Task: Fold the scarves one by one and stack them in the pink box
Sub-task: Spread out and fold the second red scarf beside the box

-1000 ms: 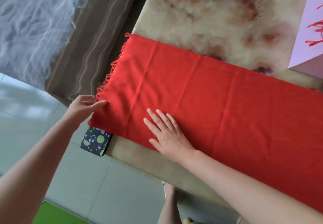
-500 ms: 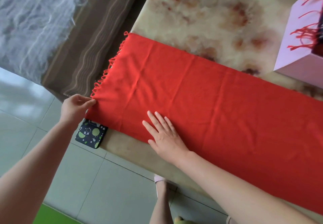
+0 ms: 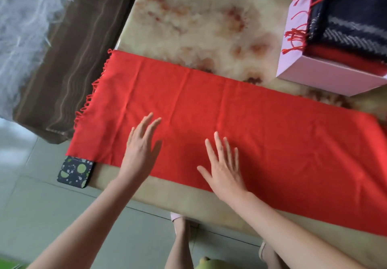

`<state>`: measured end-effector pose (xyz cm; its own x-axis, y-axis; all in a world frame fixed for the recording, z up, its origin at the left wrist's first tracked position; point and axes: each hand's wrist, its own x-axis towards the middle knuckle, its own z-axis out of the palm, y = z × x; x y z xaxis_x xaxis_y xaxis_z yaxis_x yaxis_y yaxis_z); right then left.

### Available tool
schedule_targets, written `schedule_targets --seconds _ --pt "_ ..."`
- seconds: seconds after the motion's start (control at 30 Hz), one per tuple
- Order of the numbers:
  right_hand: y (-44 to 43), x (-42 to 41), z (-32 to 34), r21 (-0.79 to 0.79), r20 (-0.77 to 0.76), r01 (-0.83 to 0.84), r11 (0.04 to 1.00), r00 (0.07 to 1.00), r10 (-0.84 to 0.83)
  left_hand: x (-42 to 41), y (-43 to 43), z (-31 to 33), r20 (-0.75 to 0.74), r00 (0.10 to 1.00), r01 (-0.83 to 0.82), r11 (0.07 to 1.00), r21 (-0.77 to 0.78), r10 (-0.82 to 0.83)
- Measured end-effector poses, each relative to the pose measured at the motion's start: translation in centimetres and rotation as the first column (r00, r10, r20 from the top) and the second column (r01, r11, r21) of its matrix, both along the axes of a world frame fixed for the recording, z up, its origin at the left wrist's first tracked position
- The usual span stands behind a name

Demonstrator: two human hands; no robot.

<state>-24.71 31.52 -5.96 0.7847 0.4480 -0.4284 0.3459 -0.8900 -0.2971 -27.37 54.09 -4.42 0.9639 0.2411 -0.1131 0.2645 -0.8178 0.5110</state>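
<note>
Tabletop, one spread scarf, one pink box, left hand, right hand

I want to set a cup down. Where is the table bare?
Bare: the tabletop beyond the red scarf, left of the pink box, and a narrow strip along the near edge. Crowded: mid-scarf, at the left hand and right hand.

Both hands flat on red scarf.

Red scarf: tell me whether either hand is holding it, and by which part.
Nothing is held. The left hand and right hand are both open, fingers straight, over the red scarf near its front edge; neither grips the cloth.
</note>
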Motion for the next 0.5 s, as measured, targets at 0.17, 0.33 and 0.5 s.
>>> schedule_targets --seconds 0.17,0.33,0.5 --pt "-8.0 1.1 0.2 -0.221 -0.054 0.169 0.961 0.981 -0.185 -1.5 -5.1 -2.2 -0.363 0.927 0.125 0.990 0.065 -0.094" --pt "-14.2 1.0 0.4 -0.256 -0.065 0.210 0.944 0.970 -0.234 -1.8 -4.3 -2.4 -0.482 0.876 0.102 0.984 0.146 -0.019" --pt "-19.7 0.8 1.2 -0.270 -0.105 0.275 0.923 0.944 -0.312 -0.9 -4.9 -2.2 -0.551 0.833 0.063 0.983 0.175 0.045"
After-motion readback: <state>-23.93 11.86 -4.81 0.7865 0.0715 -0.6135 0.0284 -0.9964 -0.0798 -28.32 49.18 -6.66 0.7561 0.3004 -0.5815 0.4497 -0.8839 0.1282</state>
